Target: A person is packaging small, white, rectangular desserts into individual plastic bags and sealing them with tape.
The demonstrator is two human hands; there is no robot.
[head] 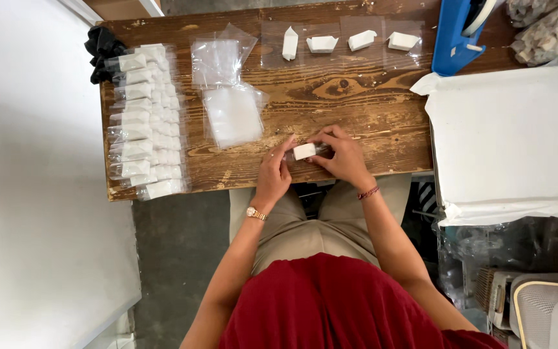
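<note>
At the near edge of the wooden surface [356,123], both hands meet over one small white wedge [304,151]. The left hand [272,173] closes its thumb and fingers on the left end of the wedge. The right hand [343,155] has its fingers curled around the right end, where a clear sleeve [321,150] seems to sit partly around the piece. I cannot tell if the wedge is fully inside the sleeve or only halfway. It lies low, at the surface or just above it.

Further to the left, many packed wedges [143,119] lie in two long rows, each in its own clear bag. This finished pile is large, so I judge that a big part of the work is already done.

In the middle, a little farther away, there is a stack of empty clear bags [232,115], and behind it a second stack [216,61]. Many bags are still unused.

At the far edge, four bare wedges [347,41] stand in a line, each one on a flat clear bag, not yet packed. So at least these four remain, plus the one in the hands.

At the far left corner lies a black cloth [101,48]. To the right, a white tray [511,139] stands beside the surface, and a blue tape holder [456,35] is behind it.
</note>
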